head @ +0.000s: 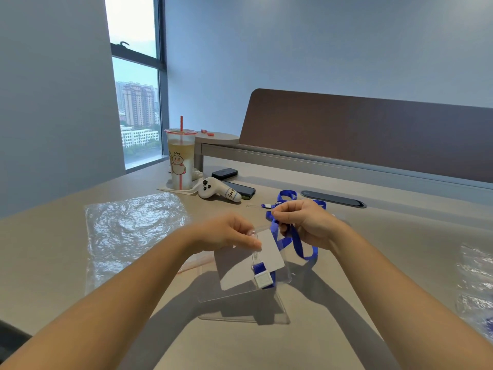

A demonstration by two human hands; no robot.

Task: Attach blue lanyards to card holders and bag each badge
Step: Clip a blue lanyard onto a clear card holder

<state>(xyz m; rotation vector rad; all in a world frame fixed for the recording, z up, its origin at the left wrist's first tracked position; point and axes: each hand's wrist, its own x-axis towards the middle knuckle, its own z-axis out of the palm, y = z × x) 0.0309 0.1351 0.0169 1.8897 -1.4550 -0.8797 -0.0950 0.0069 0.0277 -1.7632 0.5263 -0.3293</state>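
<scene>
The clear plastic card holder with a white card inside (248, 260) hangs above the beige desk (373, 236), just below the middle of the view, tilted, with its transparent strap clip and the white-and-blue lanyard buckle (262, 279) lying across its face. The blue fabric lanyard (298, 244) runs from that buckle up toward one o'clock and loops down again at three o'clock of the holder.

The left hand (226, 233), at eleven o'clock of the holder, pinches the holder's top edge near the clip between thumb and curled fingers. The right hand (306, 222), at one o'clock, has its fingers curled round the ribbon and holds it gathered.

Judging by the buckle already sitting on the clip, the attaching step looks finished or nearly so; whether the clip is fully snapped cannot be told. Bagging likely comes next, which calls for gathering the loose ribbon against the holder and sliding both into a bag. A crinkled clear plastic bag (133, 231) lies flat at nine o'clock, near the left hand; more clear bags (474, 276) lie at three o'clock by the frame's edge.
</scene>
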